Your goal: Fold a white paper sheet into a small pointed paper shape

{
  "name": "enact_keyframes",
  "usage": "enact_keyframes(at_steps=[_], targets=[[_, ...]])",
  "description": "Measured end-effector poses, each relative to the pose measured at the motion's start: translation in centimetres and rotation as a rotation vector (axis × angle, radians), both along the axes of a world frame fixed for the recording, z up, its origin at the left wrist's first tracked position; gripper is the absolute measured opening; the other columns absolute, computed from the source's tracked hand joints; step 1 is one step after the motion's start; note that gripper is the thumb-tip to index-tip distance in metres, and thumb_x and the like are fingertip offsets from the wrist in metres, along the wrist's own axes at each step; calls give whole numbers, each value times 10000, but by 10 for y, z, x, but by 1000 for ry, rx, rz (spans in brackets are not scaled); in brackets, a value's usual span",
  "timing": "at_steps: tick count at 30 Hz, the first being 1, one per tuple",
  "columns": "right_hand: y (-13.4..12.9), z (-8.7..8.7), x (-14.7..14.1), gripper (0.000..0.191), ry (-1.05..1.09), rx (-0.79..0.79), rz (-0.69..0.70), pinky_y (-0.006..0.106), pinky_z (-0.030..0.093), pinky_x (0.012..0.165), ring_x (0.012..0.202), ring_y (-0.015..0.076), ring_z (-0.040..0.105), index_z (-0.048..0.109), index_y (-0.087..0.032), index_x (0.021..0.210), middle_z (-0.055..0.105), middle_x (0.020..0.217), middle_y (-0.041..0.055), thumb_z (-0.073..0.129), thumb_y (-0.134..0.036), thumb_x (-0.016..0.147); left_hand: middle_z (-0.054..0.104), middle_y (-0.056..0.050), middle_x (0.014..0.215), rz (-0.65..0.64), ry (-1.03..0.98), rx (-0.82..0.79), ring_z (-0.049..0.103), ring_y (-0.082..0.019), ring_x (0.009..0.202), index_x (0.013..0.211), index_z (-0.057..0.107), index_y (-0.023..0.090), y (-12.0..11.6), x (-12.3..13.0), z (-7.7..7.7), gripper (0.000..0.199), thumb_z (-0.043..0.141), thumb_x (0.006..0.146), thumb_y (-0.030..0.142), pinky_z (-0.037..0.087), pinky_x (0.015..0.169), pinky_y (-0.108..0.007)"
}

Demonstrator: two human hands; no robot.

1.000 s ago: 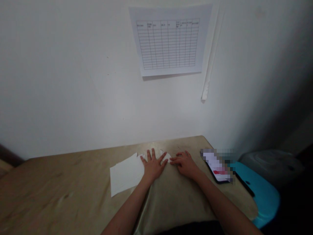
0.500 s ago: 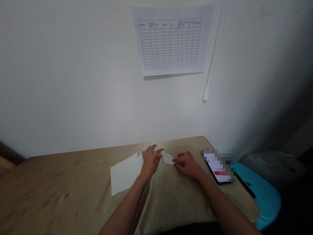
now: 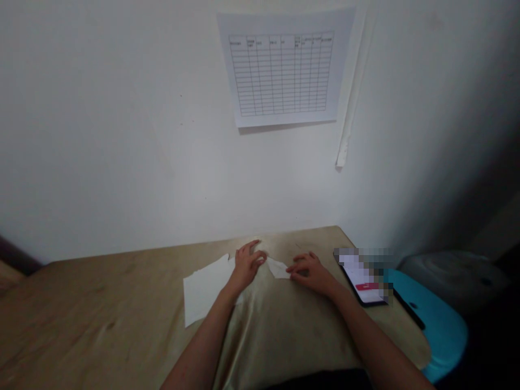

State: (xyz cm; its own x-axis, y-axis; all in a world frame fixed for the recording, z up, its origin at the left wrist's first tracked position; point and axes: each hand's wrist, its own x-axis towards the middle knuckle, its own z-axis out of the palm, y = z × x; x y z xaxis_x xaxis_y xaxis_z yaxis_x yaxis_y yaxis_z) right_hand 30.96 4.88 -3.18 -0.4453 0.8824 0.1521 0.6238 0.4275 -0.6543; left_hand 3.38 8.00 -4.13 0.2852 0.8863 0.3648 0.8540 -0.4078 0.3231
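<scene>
A small torn piece of white paper (image 3: pixel 279 269) lies between my two hands, low over the tabletop. My left hand (image 3: pixel 245 269) has its thumb and a bent finger closed at the paper's left corner, while another finger stretches out towards the wall. At the right end of the piece, the thumb and fingertips of my right hand (image 3: pixel 311 274) pinch its edge. A larger white sheet (image 3: pixel 205 290) with a torn upper edge lies flat to the left, partly covered by my left hand and forearm.
A tan cloth (image 3: pixel 122 303) with folds covers the table. To the right lies a phone (image 3: pixel 365 284) with its screen lit, partly blurred out. Beyond the table's right edge is a turquoise stool-like seat (image 3: pixel 442 325). A printed table sheet (image 3: pixel 284 70) hangs on the white wall.
My left hand has shifted slightly down and left, and its fingers have curled more. The small paper's left part has come slightly lower. My right hand has barely moved.
</scene>
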Motion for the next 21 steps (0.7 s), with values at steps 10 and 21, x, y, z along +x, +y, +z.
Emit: enact_keyframes(at_steps=[10, 21], targets=[[2, -3, -1, 233, 3, 18, 6, 564, 100, 1193, 1266, 247, 525, 767, -329, 1029, 696, 1213, 46, 604, -417, 888, 531, -57, 1443, -63, -57, 56, 447, -244, 1319, 940, 723, 241, 13, -6, -18, 141, 585, 915, 233, 359, 1099, -450], [2, 1, -1, 224, -44, 43, -19, 634, -94, 1175, 1261, 248, 533, 757, -363, 1044, 719, 1161, 29, 599, -385, 888, 472, 9, 1514, -124, 95, 52, 353, -280, 1382, 894, 715, 261, -3, -9, 10, 192, 571, 888, 135, 266, 1135, -582]])
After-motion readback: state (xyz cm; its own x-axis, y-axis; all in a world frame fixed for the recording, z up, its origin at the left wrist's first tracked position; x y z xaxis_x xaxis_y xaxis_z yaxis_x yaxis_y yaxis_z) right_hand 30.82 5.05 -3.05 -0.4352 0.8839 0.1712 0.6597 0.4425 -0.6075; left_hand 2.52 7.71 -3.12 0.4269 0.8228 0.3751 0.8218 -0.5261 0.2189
